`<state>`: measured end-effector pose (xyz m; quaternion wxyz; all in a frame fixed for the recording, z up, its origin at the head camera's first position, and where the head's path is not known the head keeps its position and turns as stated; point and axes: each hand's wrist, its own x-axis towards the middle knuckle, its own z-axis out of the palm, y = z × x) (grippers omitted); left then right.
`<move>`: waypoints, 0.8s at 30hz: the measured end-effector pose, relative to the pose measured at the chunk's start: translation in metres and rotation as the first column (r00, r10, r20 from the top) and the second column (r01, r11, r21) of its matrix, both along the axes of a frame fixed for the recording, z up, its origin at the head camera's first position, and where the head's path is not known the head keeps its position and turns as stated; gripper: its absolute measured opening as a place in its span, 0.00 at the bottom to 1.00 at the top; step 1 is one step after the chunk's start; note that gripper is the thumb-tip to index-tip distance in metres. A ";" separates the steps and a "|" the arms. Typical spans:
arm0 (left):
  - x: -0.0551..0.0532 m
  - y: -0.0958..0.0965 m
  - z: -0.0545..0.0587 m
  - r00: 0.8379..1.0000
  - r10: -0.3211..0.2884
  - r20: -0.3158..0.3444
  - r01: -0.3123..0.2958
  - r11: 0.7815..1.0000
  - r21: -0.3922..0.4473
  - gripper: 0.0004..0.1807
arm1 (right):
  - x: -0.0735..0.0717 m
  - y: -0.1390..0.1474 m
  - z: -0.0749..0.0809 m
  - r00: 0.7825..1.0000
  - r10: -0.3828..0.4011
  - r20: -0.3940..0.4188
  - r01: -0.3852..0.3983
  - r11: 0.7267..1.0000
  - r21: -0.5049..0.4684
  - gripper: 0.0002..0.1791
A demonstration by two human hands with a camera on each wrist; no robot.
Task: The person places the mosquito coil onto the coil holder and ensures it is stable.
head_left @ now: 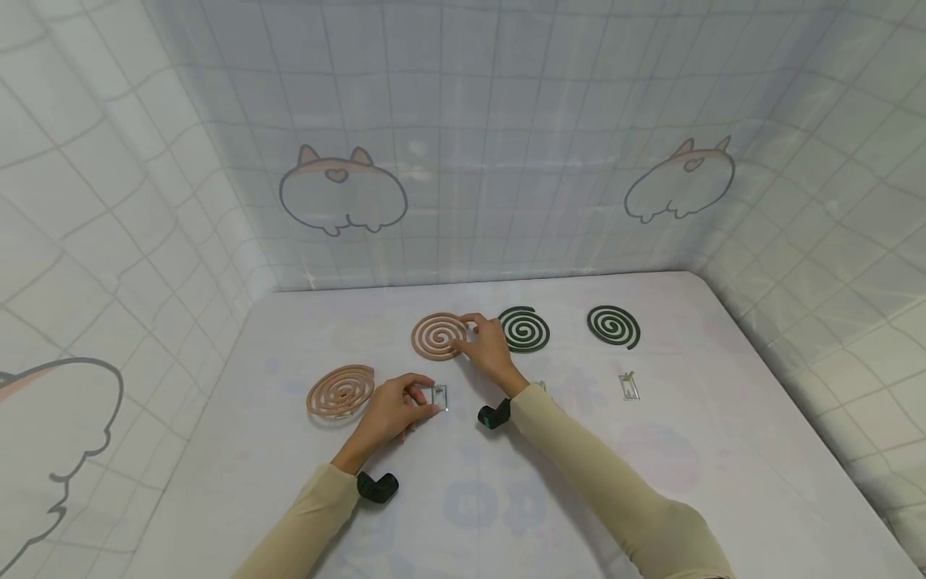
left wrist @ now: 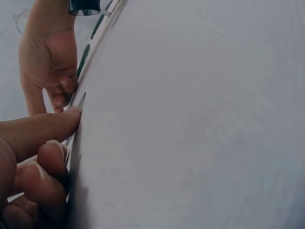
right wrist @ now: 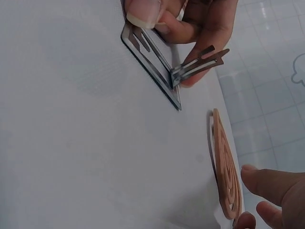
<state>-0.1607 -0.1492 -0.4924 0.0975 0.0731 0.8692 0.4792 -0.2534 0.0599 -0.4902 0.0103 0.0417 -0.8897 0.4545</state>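
Pinching metal frame [right wrist: 174,76], left fingers [right wrist: 209,31], brown spiral [right wrist: 224,171] by right fingers [right wrist: 267,185]

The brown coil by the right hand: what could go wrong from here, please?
This brown coil looks thin, so lifting it by one edge might snap it. The right hand could also knock the nearest green coil. The metal stand that the left hand pinches has a narrow raised prong, so a coil set there may tip.
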 end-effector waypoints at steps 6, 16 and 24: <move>-0.001 -0.003 -0.002 1.000 -0.008 0.021 0.007 0.999 0.043 0.23 | -0.005 0.000 -0.001 1.000 -0.004 0.014 0.004 0.999 0.043 0.30; -0.001 -0.004 -0.001 1.000 -0.007 0.025 0.006 0.999 0.052 0.22 | -0.009 -0.001 0.001 0.998 -0.019 0.055 0.013 0.993 0.117 0.38; -0.001 -0.005 -0.004 1.000 -0.023 0.020 0.021 0.997 0.069 0.21 | -0.011 -0.002 0.001 0.998 -0.018 0.064 0.010 0.991 0.133 0.38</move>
